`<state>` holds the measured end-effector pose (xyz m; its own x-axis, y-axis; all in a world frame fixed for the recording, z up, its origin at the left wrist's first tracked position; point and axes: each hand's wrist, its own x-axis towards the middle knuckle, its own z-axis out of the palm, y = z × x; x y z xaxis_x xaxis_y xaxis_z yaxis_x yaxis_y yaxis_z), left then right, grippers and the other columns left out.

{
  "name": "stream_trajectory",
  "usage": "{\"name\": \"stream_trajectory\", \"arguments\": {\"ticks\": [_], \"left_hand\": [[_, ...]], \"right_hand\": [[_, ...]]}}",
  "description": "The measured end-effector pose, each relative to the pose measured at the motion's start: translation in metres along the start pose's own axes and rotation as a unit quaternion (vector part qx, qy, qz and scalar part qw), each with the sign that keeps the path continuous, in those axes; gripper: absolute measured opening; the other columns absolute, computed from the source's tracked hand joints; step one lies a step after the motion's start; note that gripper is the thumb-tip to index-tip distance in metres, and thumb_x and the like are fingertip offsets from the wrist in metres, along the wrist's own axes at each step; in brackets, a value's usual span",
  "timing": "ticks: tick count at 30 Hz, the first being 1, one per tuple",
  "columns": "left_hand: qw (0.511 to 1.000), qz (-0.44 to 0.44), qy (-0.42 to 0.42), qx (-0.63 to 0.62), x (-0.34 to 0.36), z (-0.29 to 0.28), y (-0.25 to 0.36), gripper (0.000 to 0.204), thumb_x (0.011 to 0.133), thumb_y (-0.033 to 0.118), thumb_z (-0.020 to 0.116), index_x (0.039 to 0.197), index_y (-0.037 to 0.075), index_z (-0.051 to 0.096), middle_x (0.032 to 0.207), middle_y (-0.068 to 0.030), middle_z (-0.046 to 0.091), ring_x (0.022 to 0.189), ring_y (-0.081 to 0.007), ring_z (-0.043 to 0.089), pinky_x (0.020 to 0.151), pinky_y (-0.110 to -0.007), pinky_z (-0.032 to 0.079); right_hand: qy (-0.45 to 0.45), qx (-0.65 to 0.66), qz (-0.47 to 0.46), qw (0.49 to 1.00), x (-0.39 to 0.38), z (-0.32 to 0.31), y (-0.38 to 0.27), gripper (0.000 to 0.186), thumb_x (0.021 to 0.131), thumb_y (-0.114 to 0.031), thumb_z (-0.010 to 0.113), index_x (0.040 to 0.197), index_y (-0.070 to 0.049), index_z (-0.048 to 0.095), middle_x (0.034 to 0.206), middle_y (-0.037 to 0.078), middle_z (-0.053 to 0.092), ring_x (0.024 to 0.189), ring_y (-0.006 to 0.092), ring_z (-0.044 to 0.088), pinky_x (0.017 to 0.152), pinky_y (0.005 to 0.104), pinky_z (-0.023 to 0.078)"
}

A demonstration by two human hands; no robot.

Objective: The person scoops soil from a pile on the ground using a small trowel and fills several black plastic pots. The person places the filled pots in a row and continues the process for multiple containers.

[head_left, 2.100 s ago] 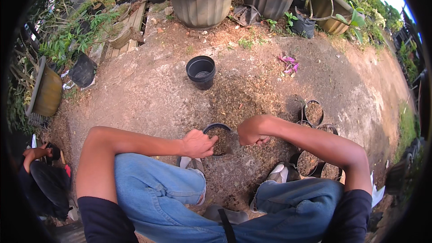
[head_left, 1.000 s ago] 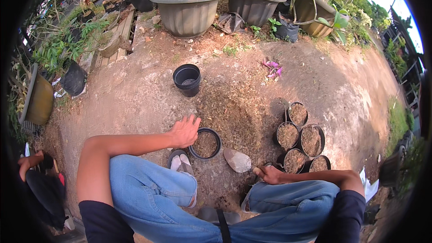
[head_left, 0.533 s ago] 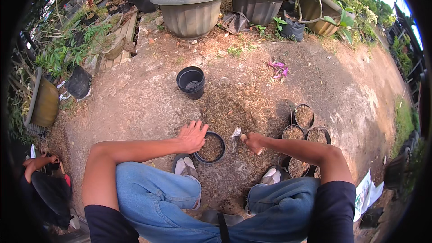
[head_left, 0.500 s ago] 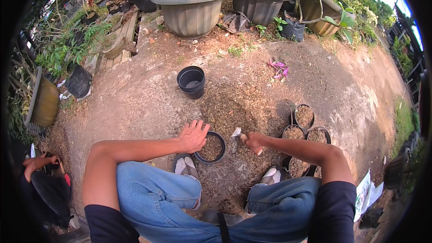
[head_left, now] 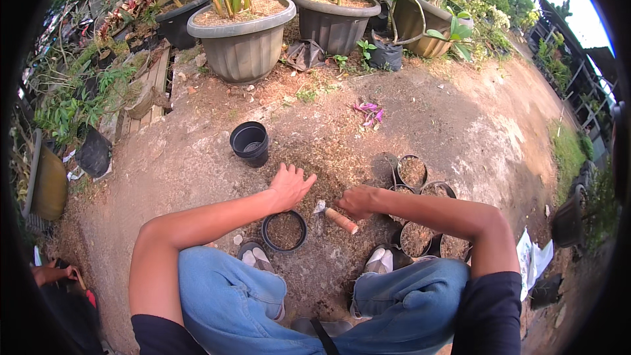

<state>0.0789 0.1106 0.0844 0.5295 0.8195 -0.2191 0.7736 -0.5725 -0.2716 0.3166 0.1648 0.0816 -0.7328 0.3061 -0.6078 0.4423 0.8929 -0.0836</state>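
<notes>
My left hand (head_left: 291, 186) is raised above loose soil just beyond a small black pot (head_left: 284, 230) holding soil, its fingers apart and holding nothing. My right hand (head_left: 353, 201) has curled fingers low over the scattered soil; whatever might be in them is hidden. Just below it, a trowel (head_left: 341, 222) with a pale wooden handle and light blade lies on the ground beside the soil pot. Behind my left hand stands a stack of empty black pots (head_left: 250, 144).
Several soil-filled pots (head_left: 414, 239) stand by my right forearm. Large planters (head_left: 240, 52) with plants line the back, near a purple flower scrap (head_left: 371, 115). Wooden planks (head_left: 151, 85) lie back left. At the far left edge is another person's arm (head_left: 49, 276).
My left hand has lifted off the soil pot's rim and moved forward. My right hand has let go of the trowel and shifted slightly left, beyond it. The camera view has tilted up.
</notes>
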Motion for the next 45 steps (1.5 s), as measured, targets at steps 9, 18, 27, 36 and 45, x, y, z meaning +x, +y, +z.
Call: {"name": "stream_trajectory", "arguments": {"ticks": [9,18,27,36,45], "left_hand": [[0.999,0.041,-0.004,-0.017,0.23,-0.041,-0.08,0.034,0.091,0.023,0.062,0.121,0.007,0.062,0.092,-0.0184,0.073,0.087,-0.0321,0.075,0.073,-0.046,0.059],[0.922,-0.182,0.14,-0.311,0.416,0.064,-0.05,0.031,0.094,0.02,0.06,0.118,0.001,0.064,0.101,-0.0221,0.072,0.096,-0.0392,0.072,0.083,-0.049,0.059],[0.914,-0.225,0.128,-0.312,0.492,0.082,-0.032,0.044,0.098,0.025,0.061,0.134,-0.001,0.055,0.135,-0.0243,0.059,0.132,-0.0406,0.054,0.113,-0.062,0.039],[0.907,-0.204,0.257,-0.263,0.492,0.088,-0.033,0.028,0.098,0.02,0.058,0.119,0.001,0.058,0.113,-0.0209,0.068,0.113,-0.0385,0.063,0.102,-0.061,0.045],[0.868,-0.089,0.404,-0.274,0.433,0.025,-0.041,0.018,0.097,0.021,0.062,0.107,0.008,0.057,0.088,-0.0116,0.07,0.084,-0.0302,0.069,0.078,-0.048,0.047]], "right_hand": [[0.026,0.008,0.085,0.996,0.046,-0.055,0.155,0.029,0.084,-0.012,0.06,0.109,0.002,0.068,0.105,0.024,0.072,0.103,0.0388,0.071,0.09,0.048,0.057],[0.244,0.178,0.399,0.866,0.087,0.056,0.353,0.023,0.087,-0.011,0.056,0.102,0.0,0.068,0.106,0.028,0.07,0.103,0.0436,0.069,0.091,0.0497,0.057],[0.453,0.245,0.399,0.759,0.114,0.101,0.431,0.024,0.087,-0.013,0.062,0.108,-0.002,0.069,0.101,0.029,0.071,0.099,0.0468,0.068,0.088,0.0531,0.054],[0.466,0.262,0.423,0.732,0.121,0.085,0.415,0.018,0.09,-0.013,0.064,0.102,-0.001,0.065,0.101,0.027,0.069,0.098,0.0457,0.067,0.086,0.0526,0.053],[0.576,0.23,0.39,0.68,0.076,0.045,0.376,0.019,0.09,-0.015,0.062,0.101,0.0,0.065,0.101,0.024,0.068,0.097,0.0447,0.067,0.085,0.0519,0.053]]}}
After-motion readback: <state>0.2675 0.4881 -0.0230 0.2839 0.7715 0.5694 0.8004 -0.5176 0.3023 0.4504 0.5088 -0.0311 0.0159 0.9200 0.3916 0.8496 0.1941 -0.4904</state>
